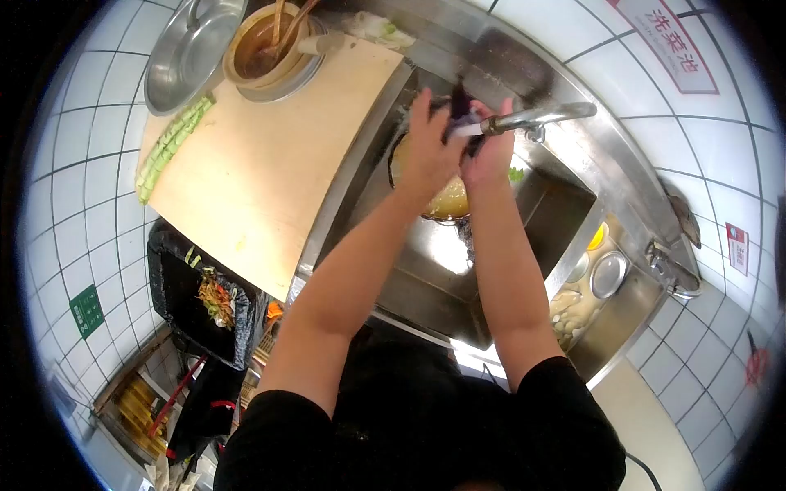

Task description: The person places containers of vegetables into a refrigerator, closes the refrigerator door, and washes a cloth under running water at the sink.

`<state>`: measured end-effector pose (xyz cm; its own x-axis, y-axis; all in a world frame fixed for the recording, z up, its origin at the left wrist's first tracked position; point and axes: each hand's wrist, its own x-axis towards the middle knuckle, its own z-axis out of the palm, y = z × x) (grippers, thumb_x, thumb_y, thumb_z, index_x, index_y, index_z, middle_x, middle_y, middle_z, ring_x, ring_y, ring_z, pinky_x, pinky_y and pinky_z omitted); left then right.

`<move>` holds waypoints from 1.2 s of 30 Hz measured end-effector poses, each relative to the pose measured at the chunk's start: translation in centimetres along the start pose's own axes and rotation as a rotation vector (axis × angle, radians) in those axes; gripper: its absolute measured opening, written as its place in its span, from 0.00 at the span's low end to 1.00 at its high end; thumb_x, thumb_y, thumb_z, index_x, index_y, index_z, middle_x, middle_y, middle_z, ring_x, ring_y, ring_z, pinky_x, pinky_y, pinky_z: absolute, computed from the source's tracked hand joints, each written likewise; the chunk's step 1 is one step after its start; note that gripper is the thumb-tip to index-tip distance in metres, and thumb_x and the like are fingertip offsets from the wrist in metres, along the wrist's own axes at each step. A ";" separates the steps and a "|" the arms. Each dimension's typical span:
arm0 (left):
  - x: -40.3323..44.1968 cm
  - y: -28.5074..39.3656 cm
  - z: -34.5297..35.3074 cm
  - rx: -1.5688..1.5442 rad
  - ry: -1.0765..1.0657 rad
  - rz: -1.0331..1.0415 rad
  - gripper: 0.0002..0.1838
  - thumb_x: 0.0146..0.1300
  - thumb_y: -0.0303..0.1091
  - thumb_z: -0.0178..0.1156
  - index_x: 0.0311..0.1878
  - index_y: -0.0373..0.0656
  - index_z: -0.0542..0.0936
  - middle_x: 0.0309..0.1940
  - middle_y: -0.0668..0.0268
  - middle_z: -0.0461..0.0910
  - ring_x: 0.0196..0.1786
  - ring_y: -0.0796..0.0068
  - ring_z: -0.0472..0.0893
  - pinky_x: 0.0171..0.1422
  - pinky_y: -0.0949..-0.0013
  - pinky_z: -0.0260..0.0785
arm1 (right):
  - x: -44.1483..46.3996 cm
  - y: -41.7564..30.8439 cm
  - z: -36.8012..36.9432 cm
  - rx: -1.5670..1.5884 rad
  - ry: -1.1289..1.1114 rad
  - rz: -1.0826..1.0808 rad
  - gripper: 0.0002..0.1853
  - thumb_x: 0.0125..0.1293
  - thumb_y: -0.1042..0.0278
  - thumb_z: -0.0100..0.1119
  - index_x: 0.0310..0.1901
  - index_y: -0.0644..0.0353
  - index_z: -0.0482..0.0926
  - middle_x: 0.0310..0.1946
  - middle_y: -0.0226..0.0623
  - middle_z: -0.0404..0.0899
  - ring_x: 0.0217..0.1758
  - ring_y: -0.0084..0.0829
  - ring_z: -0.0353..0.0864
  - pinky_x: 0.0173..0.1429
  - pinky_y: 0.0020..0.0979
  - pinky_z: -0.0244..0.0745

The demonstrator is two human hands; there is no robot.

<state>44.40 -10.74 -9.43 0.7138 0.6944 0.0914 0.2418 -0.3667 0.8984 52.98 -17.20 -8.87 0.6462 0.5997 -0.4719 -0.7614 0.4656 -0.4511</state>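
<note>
My left hand (430, 151) and my right hand (490, 155) are raised together beneath the tap (540, 116) over a metal sink (426, 266). Between them is a dark purple, leafy-looking piece (460, 100), blurred and partly covered by the fingers, so its kind is unclear. My left fingers curl over it from one side while my right hand cups it from the other. White water runs from the spout onto it. Below my hands stands a dark-rimmed round container with yellowish contents (450, 202), partly hidden by my left hand. A small green leaf (516, 173) shows beside my right hand.
Left of the sink lies a pale cutting board (278, 172) with green stalks (173, 149), a wooden-looking pot (260, 53) and a steel basin (187, 61). A black-lined bin (176, 286) holds scraps. Another sink (622, 315) at right holds bowls and pale pieces.
</note>
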 end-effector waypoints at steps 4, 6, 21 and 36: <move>-0.2 3.3 -0.3 -0.174 -0.122 -0.065 0.33 0.62 0.35 0.69 0.72 0.46 0.74 0.79 0.40 0.57 0.81 0.42 0.59 0.84 0.54 0.51 | 0.0 2.0 -1.7 0.043 -0.021 -0.048 0.22 0.78 0.49 0.53 0.63 0.55 0.73 0.53 0.38 0.82 0.51 0.37 0.83 0.58 0.41 0.81; 0.5 3.4 0.3 -0.041 0.184 0.135 0.34 0.59 0.32 0.71 0.71 0.43 0.74 0.73 0.39 0.66 0.73 0.39 0.70 0.79 0.52 0.60 | -1.1 2.4 -1.6 0.074 0.007 -0.007 0.23 0.78 0.48 0.54 0.63 0.56 0.75 0.54 0.38 0.81 0.51 0.35 0.83 0.56 0.39 0.83; 1.4 0.9 -0.6 0.309 0.000 0.227 0.08 0.64 0.35 0.65 0.40 0.42 0.85 0.33 0.53 0.84 0.39 0.46 0.82 0.47 0.50 0.73 | -1.2 4.6 -2.9 -0.034 0.131 0.146 0.17 0.79 0.57 0.56 0.63 0.52 0.75 0.58 0.33 0.80 0.58 0.33 0.82 0.59 0.40 0.81; 2.7 -2.0 1.3 -1.163 0.049 -0.559 0.20 0.78 0.48 0.55 0.63 0.45 0.78 0.56 0.63 0.80 0.58 0.69 0.79 0.66 0.63 0.71 | -0.6 2.9 -0.9 -0.163 -0.083 -0.125 0.28 0.73 0.70 0.52 0.74 0.61 0.68 0.65 0.42 0.77 0.66 0.37 0.76 0.72 0.35 0.69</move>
<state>46.73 -8.91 -11.55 0.6713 0.6086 -0.4230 -0.2300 0.7136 0.6617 50.43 -16.84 -10.54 0.7237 0.5984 -0.3438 -0.6528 0.4321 -0.6222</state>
